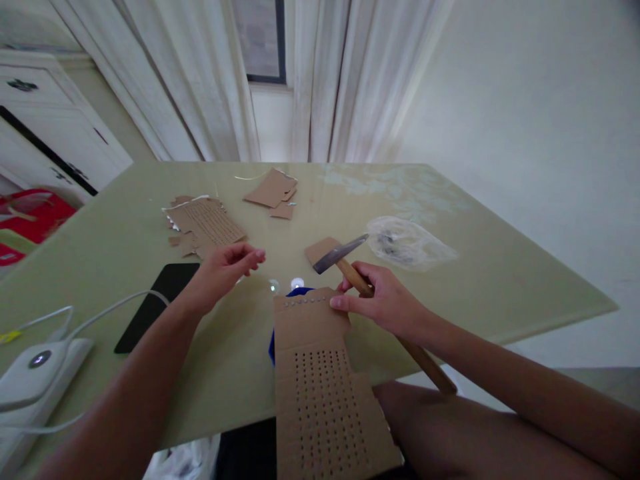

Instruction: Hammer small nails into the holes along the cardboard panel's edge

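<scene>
My right hand (383, 293) is wrapped round the wooden handle of a hammer (334, 257) with a grey metal head. Its thumb rests near the top right edge of a cardboard piece (310, 330). That cardboard has rows of punched holes, and a short line of small shiny nail heads or studs runs along its upper end. Part of a blue object (271, 348) shows from beneath it. Left of the cardboard, my left hand (223, 272) hovers over the table with fingertips drawn together; anything between them is too small to make out.
The pale green table (480, 293) holds a hole-punched cardboard scrap (207, 223), other cardboard pieces (271, 189) and a clear plastic bag (410, 243). A dark phone (167, 293) with a white cable lies left, near a white charger (33, 373). Two small round shiny spots lie beyond the cardboard.
</scene>
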`<state>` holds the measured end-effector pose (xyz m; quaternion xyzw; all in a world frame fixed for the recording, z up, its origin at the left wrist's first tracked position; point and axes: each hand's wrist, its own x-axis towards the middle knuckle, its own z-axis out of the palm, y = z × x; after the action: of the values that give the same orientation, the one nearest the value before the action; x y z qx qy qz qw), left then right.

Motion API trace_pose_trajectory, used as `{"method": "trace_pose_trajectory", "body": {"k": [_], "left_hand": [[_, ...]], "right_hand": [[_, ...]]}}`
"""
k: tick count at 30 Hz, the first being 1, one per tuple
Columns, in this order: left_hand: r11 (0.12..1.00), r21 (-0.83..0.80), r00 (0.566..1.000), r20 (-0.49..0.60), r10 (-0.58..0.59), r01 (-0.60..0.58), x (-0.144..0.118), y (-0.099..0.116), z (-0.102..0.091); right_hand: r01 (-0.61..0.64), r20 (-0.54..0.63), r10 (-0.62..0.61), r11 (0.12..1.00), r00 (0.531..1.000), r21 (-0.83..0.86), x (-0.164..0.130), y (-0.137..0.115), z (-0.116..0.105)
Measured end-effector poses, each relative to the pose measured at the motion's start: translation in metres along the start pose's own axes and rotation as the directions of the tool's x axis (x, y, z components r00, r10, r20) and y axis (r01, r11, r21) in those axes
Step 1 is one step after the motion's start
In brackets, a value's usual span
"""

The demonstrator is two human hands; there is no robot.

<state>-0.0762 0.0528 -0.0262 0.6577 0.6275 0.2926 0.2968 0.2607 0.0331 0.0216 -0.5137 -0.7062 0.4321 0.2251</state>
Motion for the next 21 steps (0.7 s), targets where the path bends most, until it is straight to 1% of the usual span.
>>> {"method": "trace_pose_trajectory", "body": {"k": [1,2,3,5,7,12,15,17,19,20,21], "left_hand": [[0.994,0.101,0.991,-0.129,-0.037,0.05,0.005,-0.005,0.003],[0.981,0.175,0.975,-0.215,-0.049,0.088,0.01,-0.01,0.006],[0.969,0.222,0.965,-0.257,-0.046,0.105,0.013,-0.015,0.01],[0.955,0.277,0.96,-0.277,-0.025,0.104,0.018,-0.02,0.017],[0.944,0.316,0.963,-0.269,-0.007,0.095,0.019,-0.023,0.022],[0.948,0.317,0.972,-0.228,0.049,0.027,0.019,-0.023,0.024],[0.967,0.255,0.971,-0.223,0.082,-0.023,0.014,-0.016,0.022],[0.979,0.192,0.971,-0.212,0.111,-0.07,0.008,-0.006,0.02],[0.986,0.046,0.969,-0.183,0.168,-0.162,-0.002,0.007,0.018],[0.971,-0.086,0.964,-0.166,0.208,-0.224,-0.007,0.015,0.016],[0.933,-0.234,0.959,-0.142,0.244,-0.273,-0.012,0.022,0.014]], "right_hand": [[-0.003,0.0,0.003,1.0,1.0,0.001,0.0,-0.001,0.0],[-0.006,-0.002,0.006,1.0,1.0,0.002,0.001,-0.001,0.0],[-0.008,-0.003,0.008,1.0,1.0,0.003,0.001,-0.002,0.0],[-0.013,0.0,0.013,1.0,1.0,0.011,0.003,-0.002,0.0],[-0.015,0.009,0.015,1.0,1.0,0.017,0.004,-0.002,-0.001],[-0.003,0.035,0.003,1.0,0.999,-0.003,0.004,-0.003,-0.004],[-0.009,0.027,0.009,1.0,1.0,-0.016,0.004,-0.003,-0.005],[-0.011,0.027,0.011,1.0,1.0,-0.017,0.004,-0.003,-0.005],[-0.008,0.03,0.009,1.0,1.0,-0.017,0.004,-0.002,-0.006],[-0.006,0.031,0.007,1.0,1.0,-0.02,0.004,-0.001,-0.006],[-0.003,0.032,0.003,1.0,0.999,-0.024,0.004,-0.001,-0.006]]}}
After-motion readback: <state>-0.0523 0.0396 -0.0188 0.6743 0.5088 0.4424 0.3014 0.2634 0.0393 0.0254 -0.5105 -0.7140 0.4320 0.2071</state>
